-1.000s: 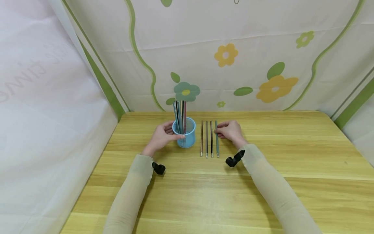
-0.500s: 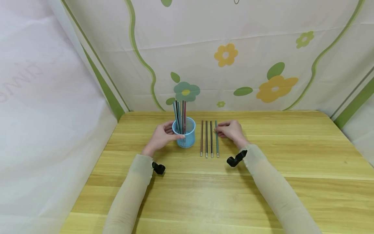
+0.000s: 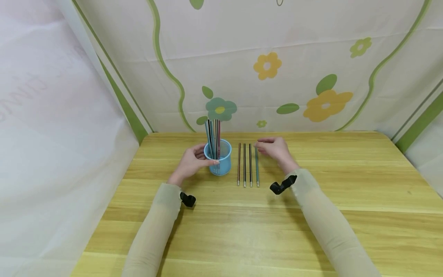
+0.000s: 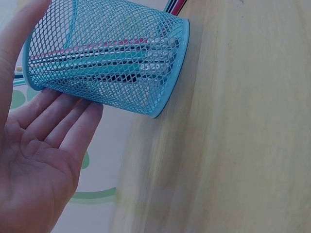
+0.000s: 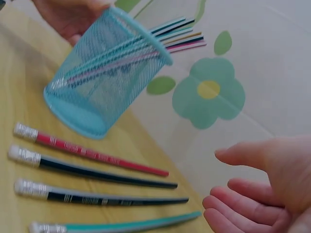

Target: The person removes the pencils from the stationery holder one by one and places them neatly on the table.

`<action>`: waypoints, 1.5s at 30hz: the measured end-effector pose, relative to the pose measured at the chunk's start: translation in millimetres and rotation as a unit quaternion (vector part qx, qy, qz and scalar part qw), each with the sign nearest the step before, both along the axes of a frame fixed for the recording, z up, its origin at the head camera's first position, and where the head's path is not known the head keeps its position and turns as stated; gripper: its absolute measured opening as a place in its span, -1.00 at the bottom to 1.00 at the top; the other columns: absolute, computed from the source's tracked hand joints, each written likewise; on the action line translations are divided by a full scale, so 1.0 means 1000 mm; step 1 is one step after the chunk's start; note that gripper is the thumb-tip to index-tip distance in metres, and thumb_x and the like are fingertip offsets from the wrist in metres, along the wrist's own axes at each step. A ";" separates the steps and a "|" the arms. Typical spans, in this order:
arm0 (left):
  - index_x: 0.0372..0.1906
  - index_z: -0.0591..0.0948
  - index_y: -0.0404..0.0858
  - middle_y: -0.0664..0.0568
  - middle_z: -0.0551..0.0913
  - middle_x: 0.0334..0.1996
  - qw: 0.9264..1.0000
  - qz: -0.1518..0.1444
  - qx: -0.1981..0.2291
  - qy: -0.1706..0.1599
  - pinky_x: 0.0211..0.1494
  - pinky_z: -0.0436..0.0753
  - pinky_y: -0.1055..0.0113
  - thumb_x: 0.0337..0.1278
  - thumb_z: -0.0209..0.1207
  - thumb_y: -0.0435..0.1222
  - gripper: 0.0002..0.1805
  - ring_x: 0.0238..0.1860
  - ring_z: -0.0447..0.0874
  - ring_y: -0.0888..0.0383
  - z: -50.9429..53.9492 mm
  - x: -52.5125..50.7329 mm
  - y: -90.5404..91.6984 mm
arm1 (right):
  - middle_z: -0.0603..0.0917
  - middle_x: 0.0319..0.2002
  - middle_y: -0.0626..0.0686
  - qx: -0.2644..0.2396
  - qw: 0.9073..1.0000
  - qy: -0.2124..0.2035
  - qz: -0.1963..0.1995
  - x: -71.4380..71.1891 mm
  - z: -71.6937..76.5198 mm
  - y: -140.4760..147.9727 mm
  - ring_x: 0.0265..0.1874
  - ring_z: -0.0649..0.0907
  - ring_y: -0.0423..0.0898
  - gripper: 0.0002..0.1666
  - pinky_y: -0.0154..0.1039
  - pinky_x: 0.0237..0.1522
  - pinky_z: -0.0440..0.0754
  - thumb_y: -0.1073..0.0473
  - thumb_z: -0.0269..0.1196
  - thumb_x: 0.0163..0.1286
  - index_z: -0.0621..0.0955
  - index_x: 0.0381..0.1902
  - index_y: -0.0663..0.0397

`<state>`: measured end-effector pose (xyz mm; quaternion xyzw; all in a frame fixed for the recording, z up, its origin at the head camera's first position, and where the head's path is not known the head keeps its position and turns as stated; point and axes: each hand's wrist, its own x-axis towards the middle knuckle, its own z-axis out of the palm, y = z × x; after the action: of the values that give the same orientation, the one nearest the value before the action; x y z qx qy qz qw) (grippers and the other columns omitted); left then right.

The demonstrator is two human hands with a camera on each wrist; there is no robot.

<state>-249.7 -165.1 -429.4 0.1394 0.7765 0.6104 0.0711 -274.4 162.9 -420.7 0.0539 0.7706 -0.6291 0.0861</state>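
A wood-grain table (image 3: 221,238) before me — on it, a blue mesh cup (image 3: 225,164) and four pencils (image 3: 250,165) side by side.

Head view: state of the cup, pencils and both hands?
Mesh cup: upright, holding pencils
Pencils in the cup: eraser ends down, leaning
Red pencil: flat on the table
Two black pencils: flat, apart
Green pencil: flat, right end of row
Left hand: holds the cup
Right hand: open by green pencil's far end; contact unclear
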 end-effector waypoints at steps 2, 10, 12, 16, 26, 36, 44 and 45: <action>0.36 0.50 -0.28 -0.06 0.65 0.14 1.000 0.000 0.000 -0.001 0.25 0.60 0.23 -0.07 0.60 -0.19 -0.16 0.15 0.64 0.01 0.000 0.000 0.000 | 0.64 0.16 0.25 -0.004 1.000 0.006 0.004 0.000 0.004 -0.002 0.11 0.67 0.15 -0.28 -0.06 0.17 0.63 0.01 0.48 0.31 0.56 0.30 0.30; 0.38 0.48 -0.30 -0.12 0.63 0.18 1.000 0.000 -0.001 -0.009 0.27 0.58 0.22 -0.03 0.58 -0.25 -0.17 0.18 0.61 -0.02 -0.001 -0.001 -0.001 | 0.64 0.19 0.20 -0.039 0.998 0.035 0.029 0.003 0.015 -0.019 0.18 0.62 0.13 -0.32 -0.03 0.26 0.56 0.01 0.48 0.31 0.59 0.28 0.24; 0.39 0.47 -0.31 -0.13 0.62 0.19 1.000 -0.002 0.001 -0.012 0.28 0.57 0.21 -0.02 0.57 -0.28 -0.17 0.19 0.60 -0.04 0.000 -0.001 -0.001 | 0.65 0.17 0.20 -0.043 0.997 0.050 0.037 0.004 0.017 -0.026 0.17 0.63 0.13 -0.36 -0.03 0.26 0.56 0.04 0.47 0.33 0.60 0.26 0.24; 0.42 0.44 -0.32 -0.16 0.59 0.22 1.000 -0.004 0.004 -0.016 0.30 0.56 0.18 0.01 0.55 -0.33 -0.16 0.22 0.58 -0.07 0.000 -0.001 0.000 | 0.68 0.14 0.18 -0.051 0.994 0.077 0.050 0.006 0.019 -0.040 0.14 0.64 0.08 -0.44 -0.05 0.26 0.56 0.09 0.45 0.36 0.63 0.23 0.23; 0.39 0.47 -0.30 -0.13 0.61 0.21 1.000 -0.005 -0.001 -0.011 0.29 0.57 0.19 0.00 0.57 -0.25 -0.17 0.20 0.60 -0.02 0.001 -0.001 0.001 | 0.73 0.06 0.07 -0.046 0.992 0.101 0.065 0.008 0.022 -0.074 0.09 0.66 -0.01 -0.53 -0.09 0.26 0.54 0.09 0.43 0.37 0.68 0.18 0.13; 0.37 0.49 -0.30 -0.12 0.63 0.17 1.000 -0.009 0.004 0.000 0.27 0.58 0.20 -0.01 0.57 -0.21 -0.19 0.19 0.62 -0.02 0.003 0.001 0.000 | 0.74 0.06 -0.04 -0.018 0.992 0.106 0.068 -0.003 0.024 -0.095 0.15 0.63 -0.07 -0.53 -0.06 0.29 0.50 -0.03 0.48 0.30 0.73 0.13 -0.01; 0.37 0.49 -0.28 -0.12 0.63 0.18 1.000 -0.008 0.007 -0.008 0.27 0.59 0.21 0.02 0.55 -0.25 -0.22 0.19 0.62 -0.01 0.004 0.001 0.001 | 0.75 0.02 -0.07 -0.019 0.993 0.105 0.054 -0.010 0.022 -0.105 0.13 0.63 -0.11 -0.54 -0.10 0.28 0.50 -0.03 0.50 0.27 0.75 0.10 -0.05; 0.38 0.48 -0.29 -0.13 0.63 0.19 1.000 -0.008 0.008 -0.010 0.27 0.58 0.21 0.03 0.55 -0.26 -0.22 0.20 0.61 -0.02 0.004 0.000 0.001 | 0.76 0.00 -0.07 -0.025 0.993 0.106 0.051 -0.011 0.022 -0.106 0.12 0.64 -0.12 -0.55 -0.11 0.27 0.51 -0.02 0.51 0.27 0.75 0.09 -0.05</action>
<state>-249.3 -163.8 -425.1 0.1396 0.7698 0.6173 0.0828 -285.2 56.5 -398.7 -0.0543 0.7615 -0.6449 0.0369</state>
